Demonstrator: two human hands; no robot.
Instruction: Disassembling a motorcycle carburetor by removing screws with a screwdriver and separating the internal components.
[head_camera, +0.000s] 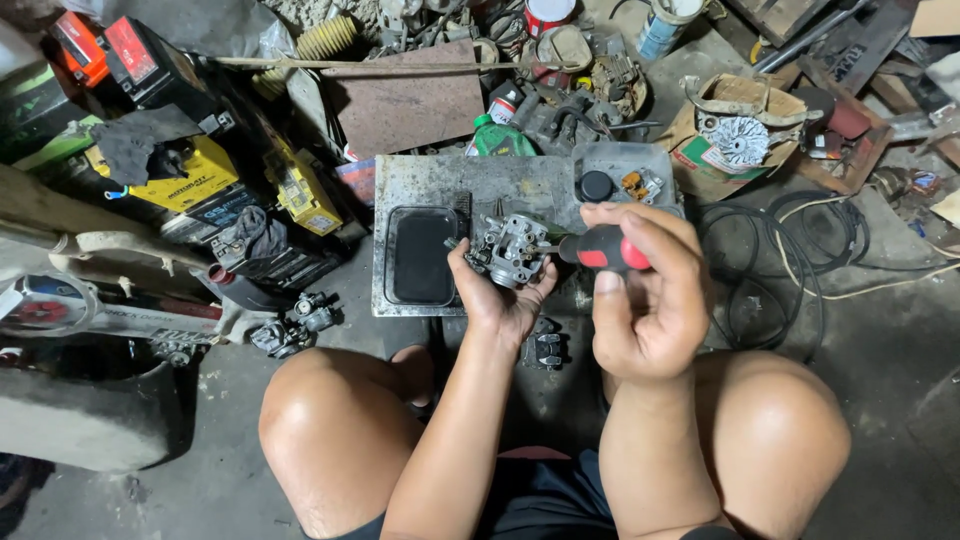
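My left hand (500, 300) holds a small grey metal carburetor body (512, 247) from below, over a metal tray. In my right hand (645, 300) is a screwdriver with a black and red handle (603, 247), its tip pointing left into the carburetor. Both hands hover above my bare knees, close together at the middle of the view.
A dirty metal tray (530, 185) holds a black rectangular dish (421, 255) and a clear tub of small parts (625, 180). Yellow and black batteries (180, 180) pile at the left, black cables (780, 260) coil at the right, another carburetor (295, 325) lies on the floor.
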